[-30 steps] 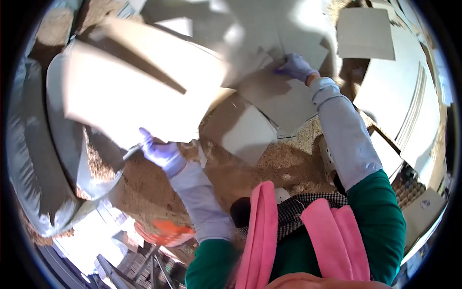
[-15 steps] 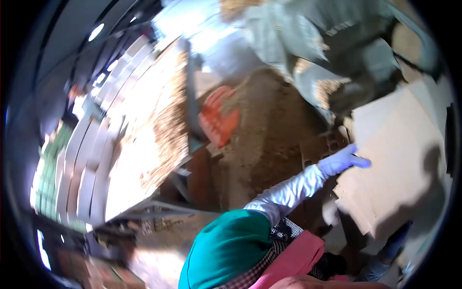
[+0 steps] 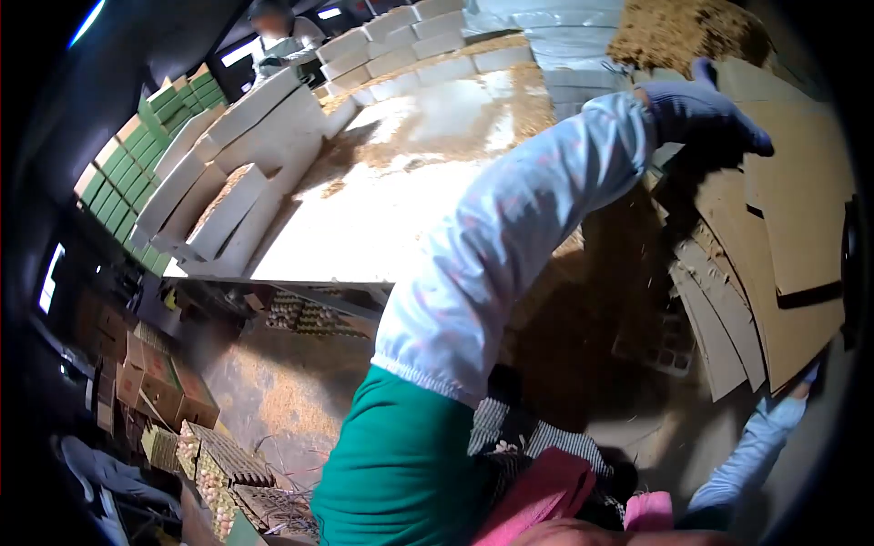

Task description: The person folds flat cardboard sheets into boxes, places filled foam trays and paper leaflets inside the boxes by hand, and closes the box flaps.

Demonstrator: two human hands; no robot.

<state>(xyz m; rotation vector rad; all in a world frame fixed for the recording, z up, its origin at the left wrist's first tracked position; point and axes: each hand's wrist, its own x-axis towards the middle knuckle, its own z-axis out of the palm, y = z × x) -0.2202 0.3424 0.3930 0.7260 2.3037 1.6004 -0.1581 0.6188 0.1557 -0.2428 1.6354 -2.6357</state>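
Several flat brown cardboard sheets (image 3: 801,209) lie fanned and tilted along the right side of the view, with ragged corners on their left edges. My left hand (image 3: 706,114), in a purple glove, reaches across to their upper edge and grips there, thumb and fingers apart around the cardboard. A pale patterned sleeve cover goes up that arm to a green sleeve. At the lower right, my right hand (image 3: 804,380) is at the bottom edge of the sheets; its fingers are mostly hidden behind them, and it appears to support the cardboard.
A white-topped table (image 3: 364,218) strewn with brown shavings has white foam boxes (image 3: 228,205) along its side. A person (image 3: 282,41) stands behind it. Green cartons (image 3: 118,200) are stacked at left. Egg trays (image 3: 223,464) and brown boxes (image 3: 164,382) stand on the floor. A shavings heap (image 3: 687,36) lies at top.
My view has swung, bringing more of the table and floor into sight. My left hand has moved up along the cardboard, and the sheets are more fanned out. The orange glove is out of sight.
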